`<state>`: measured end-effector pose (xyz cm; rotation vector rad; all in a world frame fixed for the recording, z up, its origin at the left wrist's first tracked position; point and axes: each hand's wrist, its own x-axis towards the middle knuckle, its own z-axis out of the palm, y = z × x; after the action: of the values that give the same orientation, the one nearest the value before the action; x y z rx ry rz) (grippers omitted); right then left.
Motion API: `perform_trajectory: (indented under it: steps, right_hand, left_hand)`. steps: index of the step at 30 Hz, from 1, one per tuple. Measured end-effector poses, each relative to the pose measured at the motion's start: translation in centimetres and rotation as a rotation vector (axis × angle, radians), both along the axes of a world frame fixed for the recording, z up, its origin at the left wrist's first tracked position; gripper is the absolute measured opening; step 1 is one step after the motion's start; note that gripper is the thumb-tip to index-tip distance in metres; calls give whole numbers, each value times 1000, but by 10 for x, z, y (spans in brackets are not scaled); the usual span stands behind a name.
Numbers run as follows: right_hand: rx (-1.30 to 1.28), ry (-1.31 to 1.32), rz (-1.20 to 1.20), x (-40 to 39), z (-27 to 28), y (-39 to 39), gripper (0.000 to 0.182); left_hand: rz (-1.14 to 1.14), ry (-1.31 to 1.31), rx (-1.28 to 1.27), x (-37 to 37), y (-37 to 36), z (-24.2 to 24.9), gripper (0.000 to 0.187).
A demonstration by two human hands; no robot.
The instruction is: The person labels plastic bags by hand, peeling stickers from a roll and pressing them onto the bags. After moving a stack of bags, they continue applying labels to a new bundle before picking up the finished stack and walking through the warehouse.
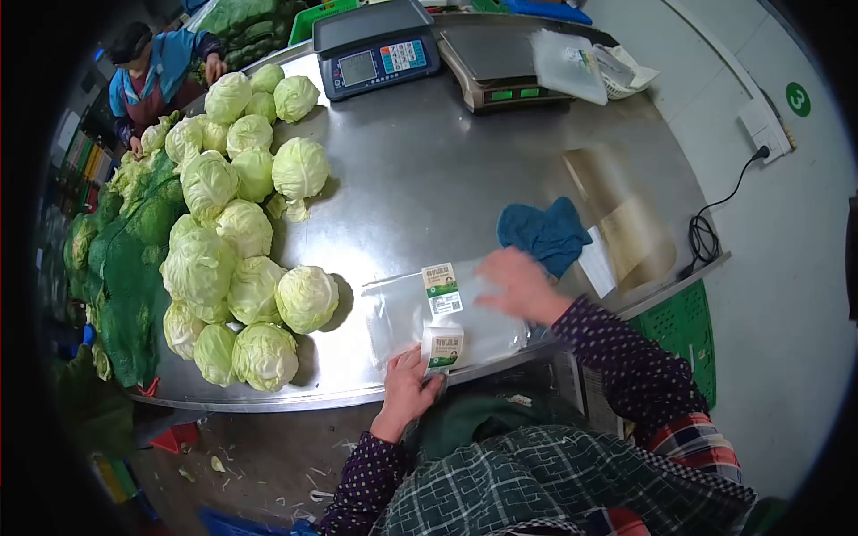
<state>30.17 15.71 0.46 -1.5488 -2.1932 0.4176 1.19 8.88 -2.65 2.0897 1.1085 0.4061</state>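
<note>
At the table's front edge, my left hand (409, 391) has its fingers curled against the left side of a small roll of printed labels (443, 347), with the thumb below. Under the roll lies a flat stack of clear plastic bags (393, 308). A green and white label (441, 288) sits on the top bag. Over the right part of the bags is my right hand (518, 286), smeared by motion, so its grip does not show. A crumpled blue cloth (542, 230) lies just beyond it.
Several pale green cabbages (255, 290) are heaped on the left of the steel table (402, 170). Two scales (375, 58) stand at the back, one with plastic packaging (569, 67) on it. A co-worker (152, 80) is at the far left. A cable (715, 210) hangs right.
</note>
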Motion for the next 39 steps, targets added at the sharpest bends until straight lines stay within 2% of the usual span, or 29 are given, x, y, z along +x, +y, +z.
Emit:
perform_trajectory:
  steps: [2,3,5,6,10,11,14,17,19,20,22,25,26,27,28,29,30,32,34,37,38,39]
  right_hand:
    - [-86,-110,175,-30,-27,-21,32]
    - [-85,-104,172,-31,-35,-18,32]
    - [-187,-61,172,-33,-46,-15,27]
    - [-194,12,175,-31,-48,-12,22]
    - [-304,49,191,-24,-50,0,24]
    - [-310,42,195,-22,-52,2,24]
    - [-395,101,199,-20,-53,12,28]
    - [-465,64,114,-26,-43,13,31]
    - [-589,19,93,-27,-34,20,33]
    - [-584,16,94,-24,-35,23,33]
    - [-559,130,137,-22,-41,21,34]
    - [-465,109,160,-21,-46,21,33]
    - [-469,145,86,-19,-47,27,32]
    - [-471,179,14,-15,-47,41,31]
    - [-321,131,-54,-5,-8,79,28]
    - [-180,377,-245,5,32,115,27]
    - [-187,383,-251,-1,55,107,27]
    - [-48,543,-2,-14,91,107,16]
    - [70,272,364,-39,39,51,17]
    - [-96,280,372,-56,21,7,23]
    - [-304,382,267,-56,23,-1,26]
    - [-496,476,152,-57,30,-3,28]
  left_hand:
    - [-12,-79,-190,-1,2,11,35]
    - [-14,-73,-190,0,-3,19,35]
    - [-132,-300,-211,9,-28,41,33]
    - [-210,-324,-88,19,-25,53,34]
    - [-66,-287,72,38,7,33,27]
    - [-24,-304,8,42,14,36,29]
    - [-59,-155,91,43,13,3,34]
    - [-73,-130,-22,42,4,2,35]
    - [13,-149,-325,46,2,20,35]
    - [14,-152,-320,50,4,25,35]
    - [-133,-299,-20,52,0,31,39]
    - [-5,-157,75,48,23,18,44]
    - [-30,-184,84,40,24,-15,44]
    - [-25,-186,89,41,25,-8,44]
    - [112,-250,-277,42,25,4,42]
    - [250,-303,-656,41,22,11,41]
    - [262,-221,-667,39,23,8,41]
    - [257,-252,-663,36,22,10,42]
    - [271,-315,-617,40,25,15,39]
    - [315,-227,-688,38,18,9,34]
    - [327,-227,-703,37,10,9,34]
    - [338,-394,-587,40,9,9,29]
